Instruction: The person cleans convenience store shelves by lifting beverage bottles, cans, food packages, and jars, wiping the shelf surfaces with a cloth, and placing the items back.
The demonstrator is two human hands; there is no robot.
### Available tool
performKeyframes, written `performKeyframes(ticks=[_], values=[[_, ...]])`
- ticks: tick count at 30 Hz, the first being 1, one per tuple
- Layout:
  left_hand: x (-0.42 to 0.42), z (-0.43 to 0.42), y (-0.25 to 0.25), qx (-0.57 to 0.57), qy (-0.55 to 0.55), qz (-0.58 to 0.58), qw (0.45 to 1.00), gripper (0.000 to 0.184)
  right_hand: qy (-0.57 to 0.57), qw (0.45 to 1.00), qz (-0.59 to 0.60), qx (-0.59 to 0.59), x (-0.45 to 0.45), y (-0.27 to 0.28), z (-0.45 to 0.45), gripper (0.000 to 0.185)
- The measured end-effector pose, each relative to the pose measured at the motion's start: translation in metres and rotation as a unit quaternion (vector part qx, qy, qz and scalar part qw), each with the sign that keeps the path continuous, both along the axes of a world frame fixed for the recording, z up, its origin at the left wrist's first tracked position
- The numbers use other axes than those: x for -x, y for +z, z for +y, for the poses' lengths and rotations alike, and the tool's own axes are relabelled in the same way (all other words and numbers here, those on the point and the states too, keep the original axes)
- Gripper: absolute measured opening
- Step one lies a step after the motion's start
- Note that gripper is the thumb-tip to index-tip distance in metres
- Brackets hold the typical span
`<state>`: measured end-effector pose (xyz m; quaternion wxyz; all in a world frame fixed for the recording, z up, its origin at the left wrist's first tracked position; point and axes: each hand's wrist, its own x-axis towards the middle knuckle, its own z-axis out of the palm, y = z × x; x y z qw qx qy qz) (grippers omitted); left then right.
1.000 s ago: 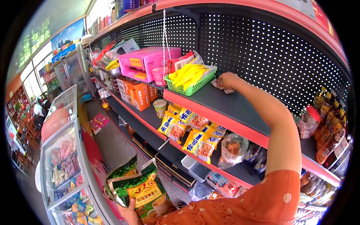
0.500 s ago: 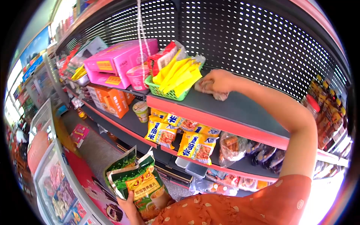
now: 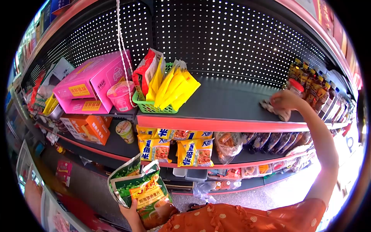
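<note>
My left hand (image 3: 130, 213) is closed around the lower edge of green cereal bags (image 3: 148, 191), two of them overlapping, held low before my body. My right hand (image 3: 288, 101), arm stretched out, presses a crumpled rag (image 3: 282, 113) onto the dark upper shelf (image 3: 224, 101) near its right end. Just beyond that hand stands a red-lidded jar (image 3: 296, 87). Further left on the same shelf, a green basket (image 3: 156, 108) holds yellow packets (image 3: 179, 89) and a red one (image 3: 147, 73).
Left of the basket are a pink noodle cup (image 3: 120, 96) and a pink carton (image 3: 91, 83). Bottles (image 3: 315, 87) line the right end. Yellow noodle packs (image 3: 195, 152) fill part of the lower shelf. A white twisted cord (image 3: 121, 46) hangs in front. A glass-topped freezer (image 3: 48, 205) stands lower left.
My right hand has slid the rag rightward along the shelf, from beside the basket to near the jar. The view has turned right. My left hand still holds the bags.
</note>
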<state>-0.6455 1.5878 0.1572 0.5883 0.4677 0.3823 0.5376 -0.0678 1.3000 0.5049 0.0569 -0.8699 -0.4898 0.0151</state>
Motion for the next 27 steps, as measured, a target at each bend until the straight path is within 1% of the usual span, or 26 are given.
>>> performKeyframes(ticks=[2, 3, 4, 5, 6, 7, 8, 9, 10, 11, 13, 15, 17, 18, 19, 20, 21, 22, 23, 24, 25, 26, 27], values=[[0.001, -0.001, 0.006, 0.006, 0.014, 0.004, 1.000, 0.057, -0.024, 0.991, -0.115, 0.060, -0.025, -0.014, 0.044, 0.026], [0.000, -0.002, 0.007, 0.010, 0.022, 0.006, 1.000, 0.055, -0.069, 0.979, -0.129, 0.140, -0.039, -0.021, 0.078, 0.034], [0.020, 0.013, -0.034, -0.015, -0.008, 0.032, 0.999, 0.060, -0.175, 0.975, -0.074, 0.118, 0.001, -0.007, 0.118, 0.035], [0.018, 0.012, -0.029, -0.019, 0.000, 0.060, 0.998, 0.058, -0.061, 0.980, -0.178, 0.063, -0.034, -0.030, 0.147, 0.034], [0.017, 0.007, -0.014, -0.025, 0.009, 0.088, 0.996, 0.056, -0.068, 0.978, -0.154, 0.123, -0.025, -0.023, 0.186, 0.036], [0.016, 0.001, 0.002, -0.030, 0.019, 0.115, 0.993, 0.055, -0.069, 0.988, -0.085, 0.106, -0.006, -0.018, 0.221, 0.039], [0.011, -0.003, 0.020, -0.038, 0.027, 0.162, 0.986, 0.053, -0.099, 0.994, 0.004, 0.044, 0.017, -0.013, 0.249, 0.040], [0.007, -0.005, 0.019, -0.029, 0.040, 0.155, 0.987, 0.052, -0.033, 0.999, -0.003, 0.003, 0.030, -0.013, 0.272, 0.036], [0.004, -0.006, 0.017, -0.021, 0.052, 0.150, 0.987, 0.051, 0.082, 0.995, -0.006, -0.062, 0.015, -0.030, 0.292, 0.031], [0.000, -0.007, 0.019, -0.014, 0.063, 0.145, 0.987, 0.050, 0.208, 0.971, -0.035, -0.115, 0.010, -0.036, 0.306, 0.030], [-0.007, -0.005, 0.025, -0.022, 0.049, 0.143, 0.988, 0.047, 0.262, 0.959, -0.010, -0.109, -0.019, -0.037, 0.299, 0.030], [-0.011, -0.005, 0.024, -0.022, 0.037, 0.141, 0.989, 0.046, 0.139, 0.987, 0.052, -0.057, -0.046, -0.031, 0.263, 0.028], [-0.016, -0.003, 0.021, -0.038, 0.028, 0.135, 0.990, 0.046, 0.050, 0.998, 0.015, -0.022, -0.098, -0.033, 0.206, 0.027], [-0.017, -0.002, 0.020, -0.046, 0.024, 0.130, 0.990, 0.045, 0.020, 0.997, 0.066, -0.028, -0.102, -0.024, 0.168, 0.024], [-0.019, -0.002, 0.020, -0.043, 0.025, 0.131, 0.990, 0.045, -0.021, 0.922, 0.382, -0.059, -0.132, -0.025, 0.142, 0.021], [-0.021, -0.002, 0.020, -0.041, 0.027, 0.131, 0.990, 0.044, -0.134, 0.765, 0.623, -0.091, -0.163, -0.027, 0.116, 0.024], [-0.023, -0.001, 0.020, -0.039, 0.029, 0.130, 0.990, 0.044, -0.152, 0.887, 0.436, -0.008, -0.140, -0.015, 0.109, 0.024], [-0.025, 0.000, 0.020, -0.043, 0.026, 0.129, 0.990, 0.044, -0.164, 0.958, 0.224, 0.076, -0.113, -0.008, 0.103, 0.025], [-0.025, 0.001, 0.019, -0.048, 0.022, 0.129, 0.990, 0.044, -0.168, 0.974, 0.002, 0.155, -0.098, -0.006, 0.098, 0.026], [-0.026, 0.003, 0.019, -0.053, 0.016, 0.129, 0.990, 0.044, -0.131, 0.970, -0.074, 0.192, -0.097, -0.011, 0.114, 0.019], [-0.027, 0.004, 0.017, -0.059, 0.011, 0.129, 0.990, 0.045, -0.202, 0.955, -0.062, 0.209, -0.093, -0.015, 0.121, 0.018], [-0.026, 0.006, 0.016, -0.065, 0.005, 0.130, 0.989, 0.045, -0.117, 0.978, -0.082, 0.150, -0.066, -0.015, 0.132, 0.010], [-0.025, 0.007, 0.016, -0.072, -0.002, 0.132, 0.989, 0.045, -0.102, 0.985, 0.002, 0.141, -0.031, -0.003, 0.149, 0.005]])
